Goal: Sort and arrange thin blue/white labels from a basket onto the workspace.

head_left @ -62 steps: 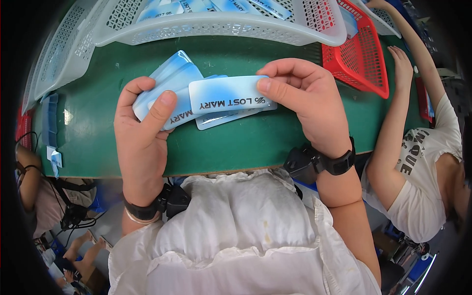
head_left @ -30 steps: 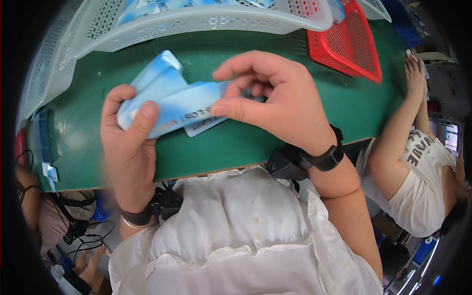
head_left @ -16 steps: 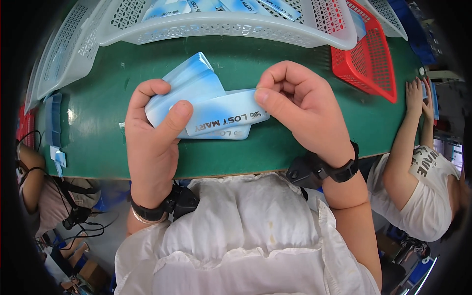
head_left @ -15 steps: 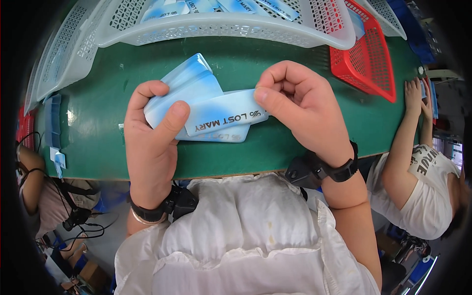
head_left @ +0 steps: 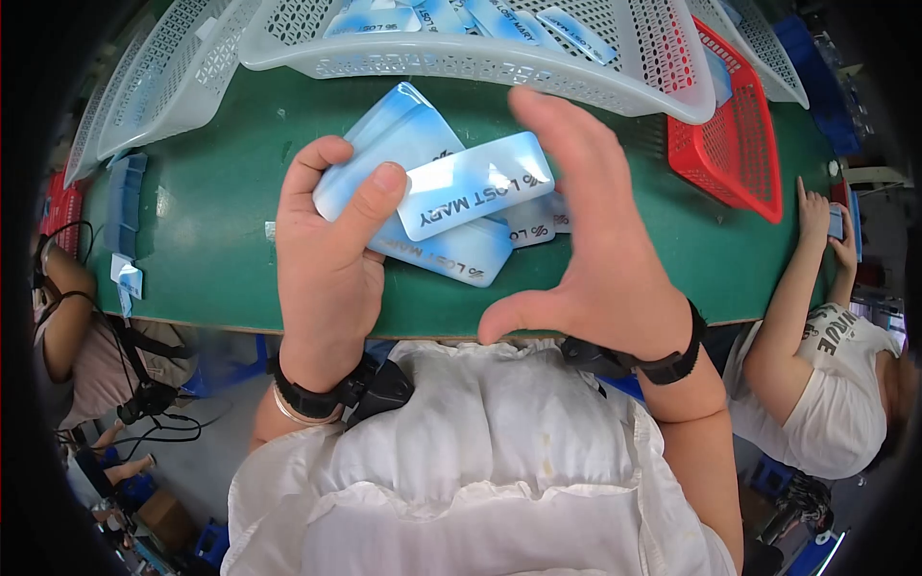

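My left hand (head_left: 331, 230) is closed around a fanned stack of flat, glossy blue-and-white panels (head_left: 403, 130) with rounded ends. Its thumb presses on the top panel (head_left: 475, 187), which lies slanted across the others and bears dark print. More of the fan shows below that panel, pointing toward my right hand. My right hand (head_left: 605, 230) is open just right of the fan, thumb and fingers spread wide, with nothing in its grasp. Part of its fingers is blurred by motion. Black bands with small dark units circle both wrists.
A white perforated basket (head_left: 499, 75) holding similar panels stands across the back of the green table (head_left: 221, 240). Another white basket (head_left: 168, 120) is at the left. A red basket (head_left: 715, 168) sits to the right. A co-worker's hands (head_left: 816, 216) hold a blue piece at far right.
My right hand has let go of the top panel's end and opened wide. My left hand still grips the stack; more panel ends show beneath the top panel at the right.
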A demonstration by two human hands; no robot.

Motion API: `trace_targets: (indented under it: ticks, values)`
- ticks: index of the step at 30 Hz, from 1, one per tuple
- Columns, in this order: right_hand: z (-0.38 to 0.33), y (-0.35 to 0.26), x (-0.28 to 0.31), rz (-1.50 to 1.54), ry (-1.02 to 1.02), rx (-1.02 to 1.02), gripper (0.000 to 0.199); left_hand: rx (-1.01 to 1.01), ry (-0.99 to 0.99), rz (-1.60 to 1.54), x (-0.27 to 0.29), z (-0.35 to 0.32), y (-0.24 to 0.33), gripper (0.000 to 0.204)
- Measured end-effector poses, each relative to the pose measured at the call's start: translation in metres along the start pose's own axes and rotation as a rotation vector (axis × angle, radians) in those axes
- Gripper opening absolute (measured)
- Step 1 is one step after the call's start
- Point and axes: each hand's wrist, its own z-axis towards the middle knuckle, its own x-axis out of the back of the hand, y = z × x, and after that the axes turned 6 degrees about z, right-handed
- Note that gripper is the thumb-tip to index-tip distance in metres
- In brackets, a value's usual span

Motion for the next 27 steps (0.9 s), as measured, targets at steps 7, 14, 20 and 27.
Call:
trace_targets:
  ticks: [7, 14, 20, 27]
  values:
    - [0.013, -0.023, -0.014, -0.305, -0.053, 0.19, 0.076, 0.104, -0.045, -0.093, -0.001, -0.005, 0.013, 0.038]
    - [0.015, -0.02, -0.017, -0.427, 0.028, 0.318, 0.048, 0.287, -0.15, -0.036, -0.003, -0.008, 0.026, 0.036]
    - [0.023, -0.018, -0.018, -0.402, 0.022, 0.391, 0.05, 0.085, -0.287, 0.133, -0.004, -0.012, 0.021, 0.036]
    - [0.019, -0.015, 0.021, -0.382, -0.184, 0.079, 0.086, 0.135, -0.094, 0.035, 0.006, -0.002, 0.037, 0.038]
